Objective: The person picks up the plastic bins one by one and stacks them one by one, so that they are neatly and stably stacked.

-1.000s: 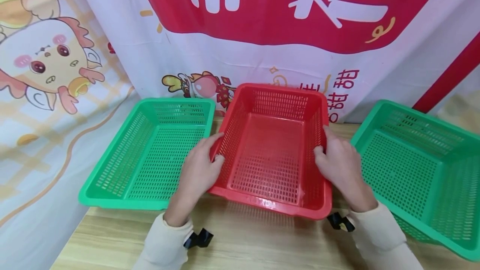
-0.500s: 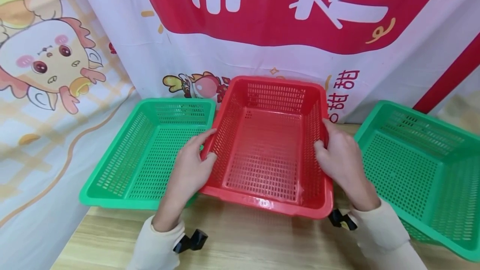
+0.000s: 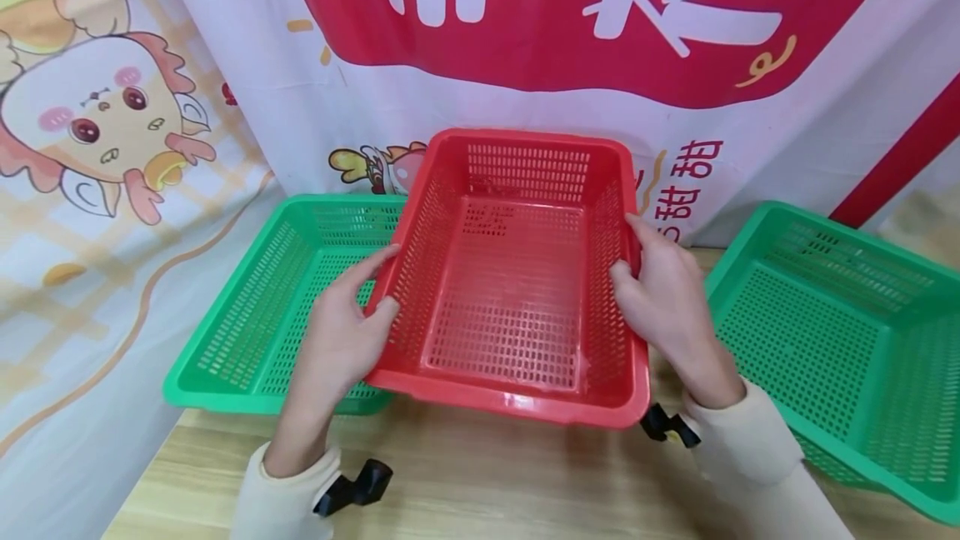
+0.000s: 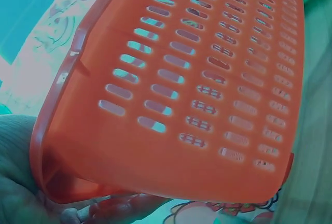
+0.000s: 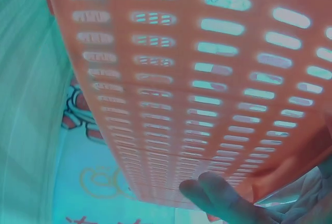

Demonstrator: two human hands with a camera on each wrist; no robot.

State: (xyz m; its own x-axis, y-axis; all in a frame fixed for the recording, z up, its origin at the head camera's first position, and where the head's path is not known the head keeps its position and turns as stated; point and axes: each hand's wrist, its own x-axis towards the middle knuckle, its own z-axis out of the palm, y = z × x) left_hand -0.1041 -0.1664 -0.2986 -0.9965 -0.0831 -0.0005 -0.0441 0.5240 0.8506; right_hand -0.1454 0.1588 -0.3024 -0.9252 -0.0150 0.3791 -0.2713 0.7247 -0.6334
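The red basket (image 3: 517, 402) is up off the tabletop (image 3: 480, 482), long axis running roughly front to back, smack between left hand (image 3: 341, 327) and right hand (image 3: 663, 294), fingers of both curled round its side rims.

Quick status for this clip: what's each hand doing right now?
Left hand: holding the red rectangular perforated plastic basket by its left side.
Right hand: holding the same basket by its right side.

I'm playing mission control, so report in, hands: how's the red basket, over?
Left hand, right hand gripping red basket by its sides. Red basket lifted off table. Left green basket partly hidden behind it, touch unclear; right green basket apart.
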